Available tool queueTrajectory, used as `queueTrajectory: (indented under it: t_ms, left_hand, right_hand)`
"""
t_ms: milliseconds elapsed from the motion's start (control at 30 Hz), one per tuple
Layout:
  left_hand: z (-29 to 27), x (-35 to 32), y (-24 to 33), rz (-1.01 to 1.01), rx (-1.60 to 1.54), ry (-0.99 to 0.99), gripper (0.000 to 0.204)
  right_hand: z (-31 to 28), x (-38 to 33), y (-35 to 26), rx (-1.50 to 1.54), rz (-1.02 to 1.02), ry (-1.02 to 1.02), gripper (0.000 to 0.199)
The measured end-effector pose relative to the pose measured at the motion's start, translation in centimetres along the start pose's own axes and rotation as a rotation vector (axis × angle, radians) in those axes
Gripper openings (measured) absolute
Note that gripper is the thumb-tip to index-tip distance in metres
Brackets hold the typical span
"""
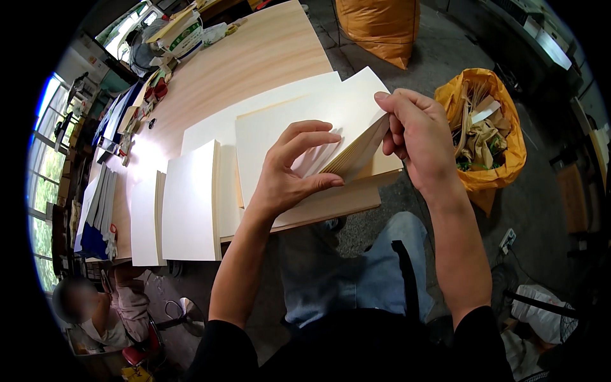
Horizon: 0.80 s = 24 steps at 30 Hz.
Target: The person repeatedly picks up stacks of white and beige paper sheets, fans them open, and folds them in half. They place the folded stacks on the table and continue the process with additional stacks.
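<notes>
My right hand (417,130) pinches the raised corner of a thin stack of cream-white sheets (358,150), whose edges fan out in layers. Beside the stack's near edge, my left hand (286,164) has its fingers spread and curved, with the thumb apart from them. Whether it touches the sheets I cannot tell. Beneath both hands lies a larger pile of white sheets (270,130) at the table's near edge. To the left, two more white stacks (189,202) lie side by side, partly over the edge.
The wooden table (261,54) stretches away, with a white bucket (184,37) at its far end. On the right stands a yellow sack (509,153) of paper scraps; a fuller orange sack (382,28) is behind the table. A seated person (108,309) is at lower left.
</notes>
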State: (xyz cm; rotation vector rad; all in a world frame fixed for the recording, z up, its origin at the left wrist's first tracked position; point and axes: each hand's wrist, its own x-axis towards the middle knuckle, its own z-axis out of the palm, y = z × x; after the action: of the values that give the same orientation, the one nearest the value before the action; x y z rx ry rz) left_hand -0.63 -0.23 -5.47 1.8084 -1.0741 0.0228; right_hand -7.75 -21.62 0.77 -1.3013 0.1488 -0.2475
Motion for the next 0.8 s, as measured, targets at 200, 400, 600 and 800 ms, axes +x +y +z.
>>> queueTrajectory:
  t_ms: [200, 400, 600, 800]
  left_hand:
    - [0.2, -0.1, 0.2, -0.074, -0.150, 0.063, 0.073]
    - [0.6, -0.1, 0.8, -0.169, -0.291, 0.099, 0.076]
    - [2.0, -0.1, 1.1, -0.044, -0.080, 0.263, 0.043]
    - [1.0, 0.2, 2.1, 0.091, 0.024, 0.109, 0.045]
  right_hand:
    - [0.1, 0.0, -0.4, -0.111, -0.019, -0.016, 0.041]
    - [-0.4, -0.4, 0.3, 0.093, 0.014, 0.013, 0.046]
    - [-0.1, 0.6, 1.8, -0.603, -0.443, 0.038, 0.038]
    - [0.0, 0.1, -0.3, -0.091, 0.010, -0.048, 0.036]
